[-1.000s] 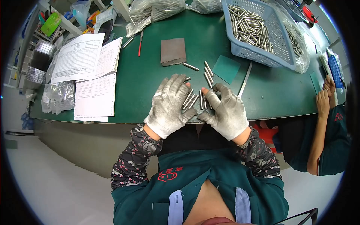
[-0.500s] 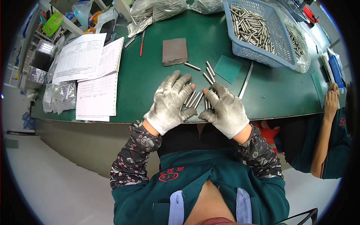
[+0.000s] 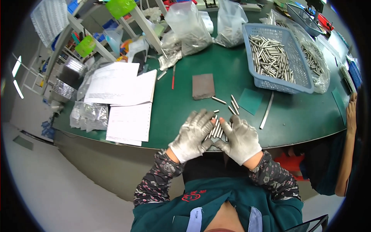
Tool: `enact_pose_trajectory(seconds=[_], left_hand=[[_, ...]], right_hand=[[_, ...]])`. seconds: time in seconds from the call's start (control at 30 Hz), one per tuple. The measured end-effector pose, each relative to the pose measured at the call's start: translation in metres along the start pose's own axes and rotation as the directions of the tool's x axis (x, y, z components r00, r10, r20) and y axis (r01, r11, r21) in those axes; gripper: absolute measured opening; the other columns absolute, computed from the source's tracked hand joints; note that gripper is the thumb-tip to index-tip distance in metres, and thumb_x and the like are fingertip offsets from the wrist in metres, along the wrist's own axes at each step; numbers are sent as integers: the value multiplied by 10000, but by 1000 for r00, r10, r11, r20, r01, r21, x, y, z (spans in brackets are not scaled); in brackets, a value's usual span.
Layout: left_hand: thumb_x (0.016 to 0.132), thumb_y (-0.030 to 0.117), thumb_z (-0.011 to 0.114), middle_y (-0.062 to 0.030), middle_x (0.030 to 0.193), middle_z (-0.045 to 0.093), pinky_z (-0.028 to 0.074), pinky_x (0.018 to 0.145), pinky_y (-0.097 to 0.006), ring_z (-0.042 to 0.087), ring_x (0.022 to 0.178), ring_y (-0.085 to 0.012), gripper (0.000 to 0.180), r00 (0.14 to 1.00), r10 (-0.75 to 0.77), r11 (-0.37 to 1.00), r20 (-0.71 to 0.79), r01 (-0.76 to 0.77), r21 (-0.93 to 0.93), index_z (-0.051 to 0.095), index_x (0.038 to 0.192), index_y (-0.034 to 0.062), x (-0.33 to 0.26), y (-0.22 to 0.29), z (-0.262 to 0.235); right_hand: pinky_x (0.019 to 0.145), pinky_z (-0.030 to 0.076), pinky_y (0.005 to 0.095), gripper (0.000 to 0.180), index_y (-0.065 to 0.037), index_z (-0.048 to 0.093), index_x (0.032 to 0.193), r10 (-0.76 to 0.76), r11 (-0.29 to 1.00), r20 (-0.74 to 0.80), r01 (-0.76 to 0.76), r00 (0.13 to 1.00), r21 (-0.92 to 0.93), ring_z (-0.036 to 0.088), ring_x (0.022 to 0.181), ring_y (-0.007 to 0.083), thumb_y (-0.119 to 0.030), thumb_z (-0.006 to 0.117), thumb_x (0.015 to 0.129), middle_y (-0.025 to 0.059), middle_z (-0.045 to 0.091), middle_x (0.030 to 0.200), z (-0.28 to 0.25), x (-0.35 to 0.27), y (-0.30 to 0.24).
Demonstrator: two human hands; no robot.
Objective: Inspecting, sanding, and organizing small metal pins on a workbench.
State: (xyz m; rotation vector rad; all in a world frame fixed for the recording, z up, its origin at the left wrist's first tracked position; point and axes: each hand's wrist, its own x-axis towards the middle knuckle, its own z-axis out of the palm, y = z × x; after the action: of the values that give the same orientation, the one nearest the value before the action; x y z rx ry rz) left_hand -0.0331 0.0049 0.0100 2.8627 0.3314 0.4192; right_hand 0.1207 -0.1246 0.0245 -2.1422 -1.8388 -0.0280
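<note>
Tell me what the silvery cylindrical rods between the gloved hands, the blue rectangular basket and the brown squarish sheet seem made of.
Silvery cylindrical rods: probably smooth, polished metal, given their bright lengthwise highlights.
Blue rectangular basket: likely satin moulded plastic, judging by its evenly coloured, perforated walls.
Brown squarish sheet: matte, with an uneven lower edge; perhaps abrasive paper, but uncertain.

Slim silvery pins (image 3: 217, 130), bunched flat between hands (image 3: 194, 135)

Grn worktable (image 3: 174, 112) w/ whitish rack (image 3: 148, 31), upper L — pale floor (image 3: 58, 185), bright strip lights (image 3: 16, 66).
</note>
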Motion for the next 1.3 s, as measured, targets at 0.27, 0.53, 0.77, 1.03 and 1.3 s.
enact_pose_trajectory(seconds=[0.27,0.53,0.77,1.03,1.3], left_hand=[[726,120,608,-183,1343,467,333,1056,-546,443,1243,-419,628,996,35,999,-78,-36,-15,468,1338,124,0,6,-7],[787,175,608,-155,1341,480,348,1058,-510,447,1247,-378,554,994,-69,995,-87,75,68,499,1330,174,3,7,-3],[760,138,631,-169,1341,476,352,1058,-511,449,1246,-402,573,992,-74,996,-99,78,40,506,1316,184,1,4,0],[779,141,614,-168,1359,459,362,1043,-513,427,1256,-416,532,969,-156,988,-191,156,-19,521,1301,189,4,12,3],[773,157,617,-164,1358,463,368,1030,-520,428,1250,-429,485,981,-97,991,-169,111,78,557,1255,161,23,2,8]], right_hand=[[736,508,422,611,-134,552,1263,-22,1000,-39,21,999,-21,581,910,276,-521,606,793,121,503,1136,1,-3,2],[747,497,431,563,-125,580,1233,-8,998,-47,11,999,57,577,893,303,-417,666,760,143,538,1118,0,1,2],[751,512,431,520,-127,574,1220,-14,999,-28,15,1000,50,593,933,282,-420,634,795,130,540,1130,-3,-1,2],[733,512,427,492,-102,592,1197,-6,996,7,5,1000,87,606,896,285,-403,621,810,139,565,1085,-8,-3,1],[717,510,424,486,-95,597,1184,-29,996,-48,33,998,81,604,873,284,-400,624,807,131,565,1059,-4,4,7]])
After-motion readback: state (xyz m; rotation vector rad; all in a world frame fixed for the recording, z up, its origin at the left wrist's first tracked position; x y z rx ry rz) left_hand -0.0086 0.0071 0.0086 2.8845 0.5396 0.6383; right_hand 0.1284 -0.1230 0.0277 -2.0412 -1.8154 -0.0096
